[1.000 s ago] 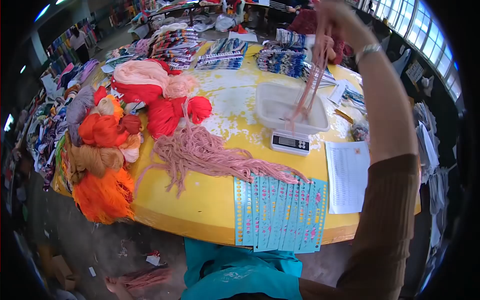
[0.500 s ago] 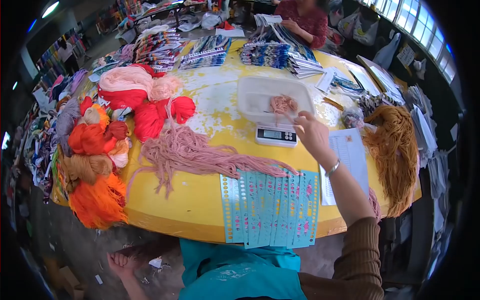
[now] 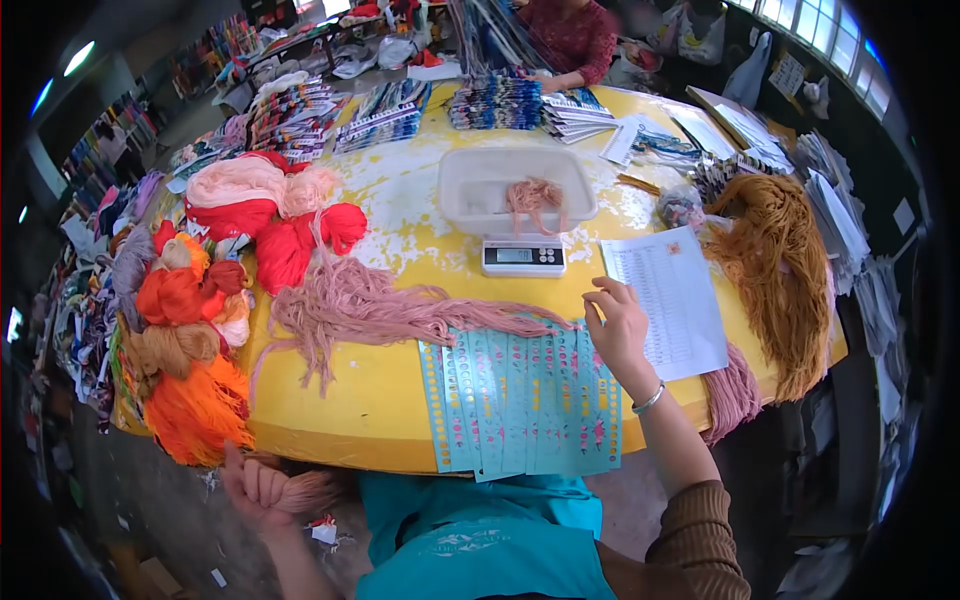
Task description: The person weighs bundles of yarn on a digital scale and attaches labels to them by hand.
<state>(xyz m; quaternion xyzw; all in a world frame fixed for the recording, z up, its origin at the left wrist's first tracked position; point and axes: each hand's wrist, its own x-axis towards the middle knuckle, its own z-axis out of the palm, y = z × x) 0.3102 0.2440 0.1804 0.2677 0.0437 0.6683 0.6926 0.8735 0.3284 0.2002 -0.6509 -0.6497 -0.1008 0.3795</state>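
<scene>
My right hand (image 3: 616, 325) hovers over the near right of the table, fingers loosely curved and apart, nothing visible in them. Below and left of it, several turquoise punched thread cards (image 3: 520, 410) lie overlapping at the table edge. Long dusty-pink thread (image 3: 400, 312) stretches across their top ends. A digital scale (image 3: 524, 256) carries a translucent plastic tub (image 3: 465, 205), with a small tangle of pink thread (image 3: 535, 196) inside. Low at the left, beneath the table edge, my left hand (image 3: 258, 484) is closed around a bundle of pinkish-brown thread (image 3: 312, 491).
Red, peach and orange yarn hanks (image 3: 200, 290) pile up on the left. At right are a printed sheet (image 3: 670, 300), a mustard-brown hank (image 3: 770, 280) and another pink hank (image 3: 732, 395). Blue thread bundles (image 3: 490, 103) lie at the back, where another person (image 3: 570, 40) works.
My right hand has drawn back from the tub toward the cards, and the pink strand now lies in the tub. My left hand has risen slightly. The view has shifted a little.
</scene>
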